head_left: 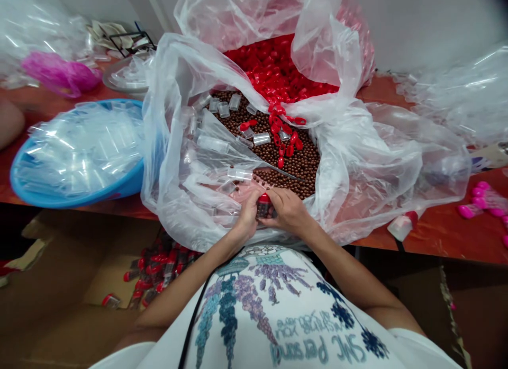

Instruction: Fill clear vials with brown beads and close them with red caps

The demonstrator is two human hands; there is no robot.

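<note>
Red is the cap of the small clear cylindrical jar with dark balls inside [263, 206], and it is being gripped right now by 2 bare hands. It is held upright at the table's front edge, over the near rim of a large translucent white plastic bag [166, 120]. From one side it is clasped by the closed fingers of the left hand [248, 213]; from the other it is closed upon by the bent fingers of the right hand [291, 213].

Just beyond, the bag is seen filled with small round brown balls [304, 168], over which clear plastic tubes [261, 139] and glossy red plastic pieces [291, 144] are strewn. Towards the back edge of the red-brown table [440, 228], a heap of red plastic pieces [273, 67] is held in another translucent bag.

Left of the balls, at the front edge, a round blue plastic basin [127, 185] is piled with clear plastic packets [87, 146]. Below that edge, red-capped filled jars [162, 273] are heaped in a brown cardboard box [59, 289]. Towards the right, bright pink plastic pieces [484, 199] are laid near the front edge.
</note>
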